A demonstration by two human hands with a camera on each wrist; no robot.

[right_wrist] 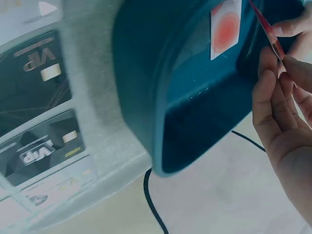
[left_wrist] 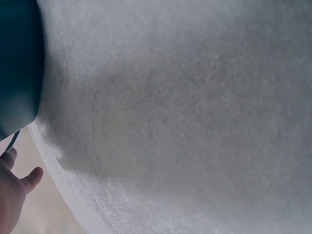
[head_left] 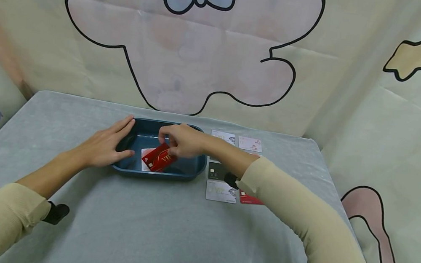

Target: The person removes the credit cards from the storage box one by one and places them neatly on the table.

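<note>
Grey table [head_left: 170, 229]: red card [head_left: 159, 158] in right hand [head_left: 183, 141], over tray [head_left: 191, 170].

The tray [head_left: 160, 173] near the middle of the surface [head_left: 148, 227] is a deep teal blue, and the surface itself is a pale grey, slightly fuzzy cloth. In the tray lies a white card [head_left: 146, 158] with a round orange-red patch, and over it a red card [head_left: 160, 158] with gold "VIP" lettering. Towards the right edge, a black card [head_left: 217, 171] bears silver "VIP" letters and a gold chip, a silver-white card [head_left: 221, 191] sits below it, a red card corner [head_left: 250, 199] shows beside that, and two pale cards [head_left: 236, 140] lie farther back. Both sleeves [head_left: 301, 216] are cream. The backdrop [head_left: 187, 53] is cream with a pink black-outlined shape, a blue bow and a yellow star.
</note>
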